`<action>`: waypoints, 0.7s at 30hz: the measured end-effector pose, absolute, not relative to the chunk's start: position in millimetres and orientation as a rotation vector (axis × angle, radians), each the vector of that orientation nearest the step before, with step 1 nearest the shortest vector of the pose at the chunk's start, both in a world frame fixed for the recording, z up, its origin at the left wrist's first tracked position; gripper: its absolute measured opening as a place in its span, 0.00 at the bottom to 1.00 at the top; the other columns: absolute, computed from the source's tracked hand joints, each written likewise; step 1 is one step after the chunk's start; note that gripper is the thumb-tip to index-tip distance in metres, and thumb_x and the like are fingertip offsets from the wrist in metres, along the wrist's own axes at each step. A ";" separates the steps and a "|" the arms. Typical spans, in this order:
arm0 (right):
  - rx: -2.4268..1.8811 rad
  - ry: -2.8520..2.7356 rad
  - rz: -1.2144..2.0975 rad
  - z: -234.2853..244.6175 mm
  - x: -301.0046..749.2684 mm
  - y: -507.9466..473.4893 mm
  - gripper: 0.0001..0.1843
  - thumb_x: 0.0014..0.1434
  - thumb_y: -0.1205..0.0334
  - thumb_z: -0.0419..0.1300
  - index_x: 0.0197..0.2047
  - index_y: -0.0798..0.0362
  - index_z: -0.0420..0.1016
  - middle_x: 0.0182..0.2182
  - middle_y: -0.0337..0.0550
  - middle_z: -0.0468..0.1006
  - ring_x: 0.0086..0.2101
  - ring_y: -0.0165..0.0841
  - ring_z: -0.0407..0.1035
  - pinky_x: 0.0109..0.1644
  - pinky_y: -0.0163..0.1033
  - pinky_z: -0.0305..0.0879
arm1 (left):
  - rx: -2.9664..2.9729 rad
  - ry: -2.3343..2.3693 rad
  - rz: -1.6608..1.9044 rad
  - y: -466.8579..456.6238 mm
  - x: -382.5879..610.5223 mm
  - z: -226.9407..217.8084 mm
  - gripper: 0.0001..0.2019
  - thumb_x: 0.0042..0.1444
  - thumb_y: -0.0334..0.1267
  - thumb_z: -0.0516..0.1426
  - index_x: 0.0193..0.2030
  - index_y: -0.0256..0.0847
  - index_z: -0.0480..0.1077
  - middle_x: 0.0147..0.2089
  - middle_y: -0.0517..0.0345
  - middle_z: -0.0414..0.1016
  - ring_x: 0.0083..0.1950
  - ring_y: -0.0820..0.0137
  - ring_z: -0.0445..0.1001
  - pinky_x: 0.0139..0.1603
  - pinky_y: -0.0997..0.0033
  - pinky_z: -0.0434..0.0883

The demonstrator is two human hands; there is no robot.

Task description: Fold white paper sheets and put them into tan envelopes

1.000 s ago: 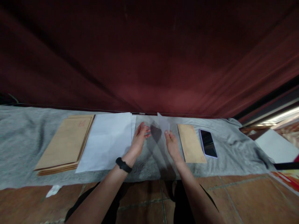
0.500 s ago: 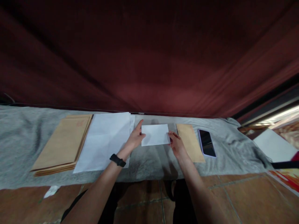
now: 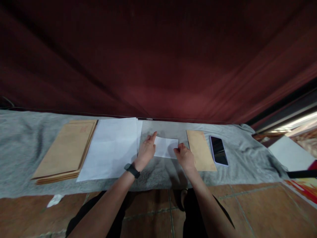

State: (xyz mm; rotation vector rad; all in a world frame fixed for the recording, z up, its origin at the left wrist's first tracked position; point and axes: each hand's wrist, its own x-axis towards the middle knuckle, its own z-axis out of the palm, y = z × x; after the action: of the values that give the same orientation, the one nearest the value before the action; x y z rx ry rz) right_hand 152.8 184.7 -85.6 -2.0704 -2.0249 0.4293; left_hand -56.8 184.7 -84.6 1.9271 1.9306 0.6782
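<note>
A small folded white paper point(image 3: 166, 146) lies on the grey cloth point(image 3: 24, 132) between my hands. My left hand point(image 3: 147, 150), with a black band on the wrist, rests on the paper's left edge, its fingers stretched out flat. On the near right corner of the paper sits my right hand point(image 3: 183, 156), fingers curled and pressing down. Just to the right of that hand lies a single brown envelope point(image 3: 200, 149).
A stack of white sheets point(image 3: 110, 148) lies left of my hands, and a stack of brown envelopes point(image 3: 65, 148) further left. A phone point(image 3: 218, 150) lies face up right of the single envelope. A dark red curtain point(image 3: 158, 59) hangs behind. Tiled floor point(image 3: 247, 208) shows below.
The paper was held upright between my hands, then came down flat on the cloth. Both hands now press on its edges, and it looks shorter than half a second ago.
</note>
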 end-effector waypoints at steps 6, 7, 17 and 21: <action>-1.588 -1.994 0.392 -89.1 133.9 182.9 0.21 0.70 0.56 0.45 0.58 0.55 0.71 0.53 0.54 0.76 0.54 0.40 0.69 0.59 0.46 0.65 | 2.321 1.766 0.656 163.9 -24.4 -96.5 0.26 0.66 0.33 0.45 0.70 0.36 0.58 0.73 0.42 0.56 0.74 0.55 0.52 0.72 0.50 0.54; -1.505 -2.015 0.444 -91.4 129.0 182.1 0.24 0.71 0.55 0.42 0.61 0.55 0.69 0.57 0.53 0.73 0.58 0.39 0.67 0.62 0.47 0.63 | 2.385 1.708 0.617 161.6 -19.3 -102.2 0.27 0.66 0.33 0.45 0.71 0.36 0.56 0.74 0.43 0.55 0.75 0.57 0.50 0.73 0.50 0.52; -1.471 -2.287 0.430 -117.1 119.4 171.1 0.31 0.73 0.51 0.37 0.73 0.56 0.50 0.71 0.51 0.53 0.70 0.38 0.46 0.72 0.52 0.44 | 2.453 1.756 0.495 157.7 -10.3 -129.9 0.29 0.67 0.33 0.43 0.74 0.32 0.48 0.75 0.42 0.50 0.77 0.61 0.45 0.75 0.52 0.47; -1.494 -2.313 0.315 -121.3 124.5 170.7 0.31 0.73 0.51 0.39 0.72 0.57 0.53 0.70 0.54 0.55 0.70 0.40 0.46 0.72 0.54 0.43 | 2.407 1.813 0.478 157.1 -19.7 -121.7 0.28 0.68 0.34 0.40 0.73 0.29 0.50 0.75 0.41 0.50 0.77 0.60 0.43 0.75 0.51 0.46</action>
State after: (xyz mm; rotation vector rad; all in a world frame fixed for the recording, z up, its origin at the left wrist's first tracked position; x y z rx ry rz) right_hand 124.5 170.7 -121.3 -1.4941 -2.3130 0.3154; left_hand -19.7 157.1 -121.7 2.4070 1.8135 0.4785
